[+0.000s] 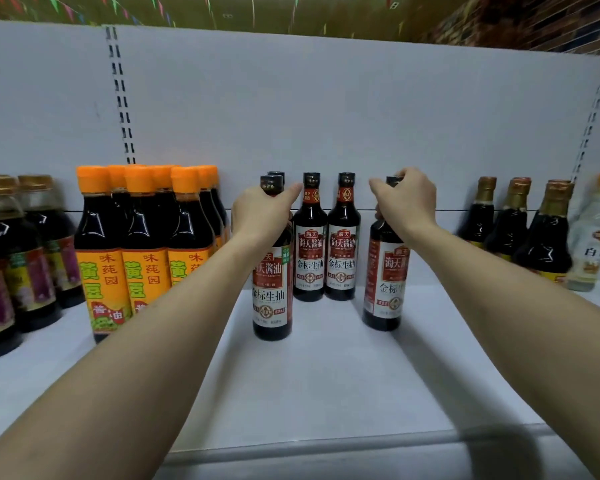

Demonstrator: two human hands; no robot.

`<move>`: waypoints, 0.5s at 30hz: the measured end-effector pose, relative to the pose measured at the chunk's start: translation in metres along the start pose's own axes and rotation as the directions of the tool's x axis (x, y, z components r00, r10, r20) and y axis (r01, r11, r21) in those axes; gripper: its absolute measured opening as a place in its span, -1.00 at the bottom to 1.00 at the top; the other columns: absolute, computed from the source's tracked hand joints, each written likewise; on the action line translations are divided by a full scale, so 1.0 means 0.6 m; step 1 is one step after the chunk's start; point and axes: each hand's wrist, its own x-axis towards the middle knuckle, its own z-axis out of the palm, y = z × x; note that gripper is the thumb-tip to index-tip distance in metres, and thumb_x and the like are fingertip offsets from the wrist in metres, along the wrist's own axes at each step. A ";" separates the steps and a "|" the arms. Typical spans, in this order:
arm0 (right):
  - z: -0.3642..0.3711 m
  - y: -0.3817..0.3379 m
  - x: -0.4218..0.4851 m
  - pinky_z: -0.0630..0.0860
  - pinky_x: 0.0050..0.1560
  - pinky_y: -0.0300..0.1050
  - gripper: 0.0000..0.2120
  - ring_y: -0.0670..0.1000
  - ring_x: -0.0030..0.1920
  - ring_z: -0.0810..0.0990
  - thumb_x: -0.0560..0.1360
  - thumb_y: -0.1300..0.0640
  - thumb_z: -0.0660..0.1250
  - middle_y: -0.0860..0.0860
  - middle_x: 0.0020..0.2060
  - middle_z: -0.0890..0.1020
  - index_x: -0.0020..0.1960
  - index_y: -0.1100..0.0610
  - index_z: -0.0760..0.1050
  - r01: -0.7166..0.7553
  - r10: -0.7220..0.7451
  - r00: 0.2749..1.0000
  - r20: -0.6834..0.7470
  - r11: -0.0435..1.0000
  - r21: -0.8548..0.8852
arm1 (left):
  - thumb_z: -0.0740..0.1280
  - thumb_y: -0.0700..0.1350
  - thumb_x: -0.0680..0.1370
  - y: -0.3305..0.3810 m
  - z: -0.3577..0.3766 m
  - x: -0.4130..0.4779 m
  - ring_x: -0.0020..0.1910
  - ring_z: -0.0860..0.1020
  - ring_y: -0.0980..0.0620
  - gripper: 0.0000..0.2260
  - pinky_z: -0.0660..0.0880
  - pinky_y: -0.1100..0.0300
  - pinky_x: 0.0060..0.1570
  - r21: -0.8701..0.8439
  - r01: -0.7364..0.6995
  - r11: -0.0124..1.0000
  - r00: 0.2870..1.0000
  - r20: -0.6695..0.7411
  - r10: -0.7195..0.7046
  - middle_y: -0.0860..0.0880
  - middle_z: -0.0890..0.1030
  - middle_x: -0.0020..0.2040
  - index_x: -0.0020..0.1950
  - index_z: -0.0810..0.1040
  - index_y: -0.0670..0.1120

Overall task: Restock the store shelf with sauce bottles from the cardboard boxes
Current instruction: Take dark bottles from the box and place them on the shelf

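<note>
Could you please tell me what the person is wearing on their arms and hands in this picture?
Nothing that shows. The left hand and right hand are ungloved, with no rings visible. Both forearms are bare to the frame's edge: no sleeve, watch or bracelet in view.

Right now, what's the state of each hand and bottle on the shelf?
left hand: grips neck of left bottle
left bottle: upright, capped
right hand: grips top of right bottle
right bottle: about upright, capped
two back bottles: upright, capped, side by side
orange-capped bottles: upright, capped, grouped
gold-capped bottles: upright, capped
</note>
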 end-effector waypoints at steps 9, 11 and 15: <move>0.044 0.054 0.058 0.43 -0.12 -0.02 -0.51 0.11 -0.11 0.59 0.61 -0.38 0.12 0.01 -0.17 0.60 0.09 0.07 0.35 0.057 -0.057 0.998 -0.011 0.998 0.003 | 0.40 0.23 0.56 -0.006 0.019 0.012 -0.16 0.71 -0.05 -0.56 0.65 -0.10 0.04 0.049 0.006 0.999 0.998 -0.061 -0.003 -0.08 0.73 -0.19 -0.10 0.67 -0.17; 0.054 0.054 0.063 0.36 -0.11 -0.04 -0.57 0.12 -0.11 0.54 0.66 -0.31 0.07 -0.05 -0.23 0.51 0.10 0.08 0.32 0.077 -0.077 0.997 -0.018 0.997 -0.024 | 0.40 0.22 0.56 -0.006 0.022 0.015 -0.17 0.71 -0.05 -0.57 0.66 -0.10 0.04 0.052 0.006 0.999 0.997 -0.078 -0.001 -0.08 0.73 -0.20 -0.09 0.68 -0.17; 0.076 0.062 0.077 0.35 -0.11 -0.03 -0.63 0.14 -0.12 0.55 0.70 -0.21 0.02 -0.05 -0.27 0.51 0.09 0.08 0.36 0.084 -0.085 0.996 -0.038 0.996 -0.023 | 0.42 0.18 0.56 -0.009 0.025 0.017 -0.17 0.72 -0.09 -0.61 0.67 -0.14 0.02 0.035 -0.005 0.999 0.995 -0.098 0.008 -0.11 0.72 -0.20 -0.12 0.67 -0.17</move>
